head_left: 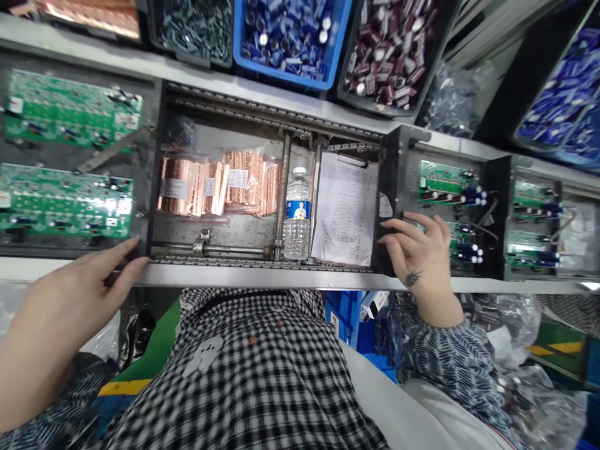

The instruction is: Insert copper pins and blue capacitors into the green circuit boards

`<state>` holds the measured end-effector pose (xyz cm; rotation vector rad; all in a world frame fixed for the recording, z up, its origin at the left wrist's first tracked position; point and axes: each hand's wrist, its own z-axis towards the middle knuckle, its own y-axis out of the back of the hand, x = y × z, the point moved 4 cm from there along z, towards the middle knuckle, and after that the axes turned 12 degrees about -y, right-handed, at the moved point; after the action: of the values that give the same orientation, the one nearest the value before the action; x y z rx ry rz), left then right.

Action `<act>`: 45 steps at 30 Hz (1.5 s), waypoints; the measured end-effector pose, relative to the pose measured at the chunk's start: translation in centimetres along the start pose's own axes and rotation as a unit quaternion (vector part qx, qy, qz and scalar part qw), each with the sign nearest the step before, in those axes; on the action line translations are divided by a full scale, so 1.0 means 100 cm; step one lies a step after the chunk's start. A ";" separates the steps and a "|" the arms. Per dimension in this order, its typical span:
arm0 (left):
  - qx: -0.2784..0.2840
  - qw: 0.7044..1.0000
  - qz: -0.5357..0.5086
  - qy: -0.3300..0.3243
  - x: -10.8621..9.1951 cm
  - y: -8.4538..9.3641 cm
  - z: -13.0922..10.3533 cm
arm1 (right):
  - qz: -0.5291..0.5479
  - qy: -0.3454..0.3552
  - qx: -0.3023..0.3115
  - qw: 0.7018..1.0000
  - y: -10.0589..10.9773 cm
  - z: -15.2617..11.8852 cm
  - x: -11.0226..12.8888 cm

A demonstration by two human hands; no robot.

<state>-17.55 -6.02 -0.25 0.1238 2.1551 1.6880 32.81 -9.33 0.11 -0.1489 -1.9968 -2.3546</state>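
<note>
Both open, left hand [100, 275] and right hand [417, 256] touch near corners of black trays [150, 187] [391, 169]; uneven pushing might jam them.

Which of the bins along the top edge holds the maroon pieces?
The black bin directly right of the bright blue bin. Maroon pieces fill it, while the blue bin holds blue ones and the black bin left of that holds grey ones.

Six green circuit boards [75, 109] are lying two apiece in three black trays [154, 156], while one bottle [297, 234], one clipboard [344, 212] and several copper bundles [244, 181], overlapping too much to count exactly, are resting between two of those trays.
</note>
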 end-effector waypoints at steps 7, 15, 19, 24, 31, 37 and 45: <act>0.098 0.988 -0.007 -0.120 -0.042 -0.008 0.023 | -0.196 -0.245 -0.157 0.936 -0.002 0.014 -0.101; 0.166 0.928 -0.058 -0.328 -0.183 -0.034 0.071 | -0.120 -0.079 -0.019 0.989 -0.009 0.187 -0.022; 0.154 0.896 -0.137 -0.394 -0.250 -0.054 0.086 | -0.085 -0.078 0.067 0.991 -0.030 0.248 0.024; 0.195 0.855 -0.228 -0.422 -0.290 -0.071 0.099 | -0.089 -0.116 0.074 0.986 -0.045 0.273 0.031; 0.250 0.730 -0.552 -0.315 -0.240 -0.039 0.092 | 0.016 -0.103 -0.042 0.994 -0.020 0.226 0.037; 0.212 0.610 -0.760 -0.079 -0.190 -0.020 0.100 | 0.173 0.055 0.105 0.978 -0.027 0.141 0.076; 0.225 0.510 -0.828 0.060 -0.191 -0.029 0.099 | 0.145 0.067 0.137 0.978 -0.039 0.138 0.091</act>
<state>4.03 -3.63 -0.08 -1.4397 1.3682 -0.0665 23.96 5.10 -0.51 -0.2426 -2.0490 -1.8472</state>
